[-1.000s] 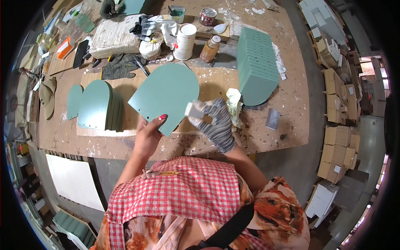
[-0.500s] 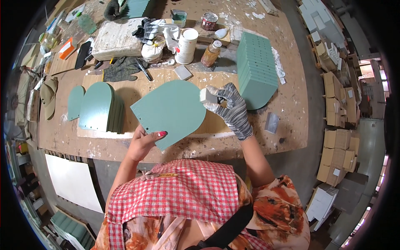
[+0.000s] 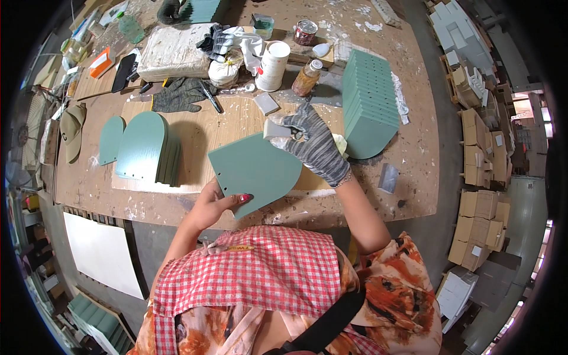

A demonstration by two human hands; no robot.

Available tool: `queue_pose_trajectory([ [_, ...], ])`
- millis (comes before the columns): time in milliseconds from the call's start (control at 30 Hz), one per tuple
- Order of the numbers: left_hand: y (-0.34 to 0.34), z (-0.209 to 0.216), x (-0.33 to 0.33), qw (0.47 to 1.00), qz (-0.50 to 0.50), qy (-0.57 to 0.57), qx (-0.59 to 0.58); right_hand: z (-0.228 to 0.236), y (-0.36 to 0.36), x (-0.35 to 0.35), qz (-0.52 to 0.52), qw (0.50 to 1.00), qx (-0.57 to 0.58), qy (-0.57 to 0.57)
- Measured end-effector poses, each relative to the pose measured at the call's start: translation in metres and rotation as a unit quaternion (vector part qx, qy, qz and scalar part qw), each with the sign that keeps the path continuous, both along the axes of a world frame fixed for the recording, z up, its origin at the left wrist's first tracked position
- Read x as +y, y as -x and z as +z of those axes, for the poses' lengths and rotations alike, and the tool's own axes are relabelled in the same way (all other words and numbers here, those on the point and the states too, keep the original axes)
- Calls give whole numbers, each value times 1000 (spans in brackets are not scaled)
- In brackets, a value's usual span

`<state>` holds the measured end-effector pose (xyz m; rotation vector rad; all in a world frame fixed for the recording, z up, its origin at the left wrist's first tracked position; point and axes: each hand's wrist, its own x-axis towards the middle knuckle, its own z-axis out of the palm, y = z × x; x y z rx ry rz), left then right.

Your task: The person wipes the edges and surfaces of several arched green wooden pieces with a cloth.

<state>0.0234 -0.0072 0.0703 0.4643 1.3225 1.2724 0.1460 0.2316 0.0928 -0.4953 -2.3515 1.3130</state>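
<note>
Panel (image 3: 255,171) work had shifted over the last second: the green arched board tipped flatter and swung left, while the gloved right hand (image 3: 313,148) climbed to its far right edge, fingers clamped on a pale sanding block (image 3: 277,128). The bare left hand (image 3: 222,204) pinched the near corner (thumb on top). That suggests edge smoothing was under way. Stacked green panels (image 3: 145,148) stood left, another stack (image 3: 370,103) right; open bench lay between.

Even, soft daylight lit the desk (image 3: 414,160), brightest at the picture's right rim. Shadows were short and faint beside the stacked panels (image 3: 371,100). Fisheye bending curved the desk's edges; black corners framed everything. Focus stayed sharp centrally.
</note>
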Motion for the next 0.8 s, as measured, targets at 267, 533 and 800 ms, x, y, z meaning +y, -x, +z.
queue_pose_trajectory([
  [267,-7,-12,-1,998,0,5,58,-5,27,-39,44,998,23,-33],
  [533,-6,-14,6,994,1,22,112,3,39,-62,58,995,33,-78],
  [800,-10,-24,6,993,57,4,100,6,46,-82,34,992,57,-112],
])
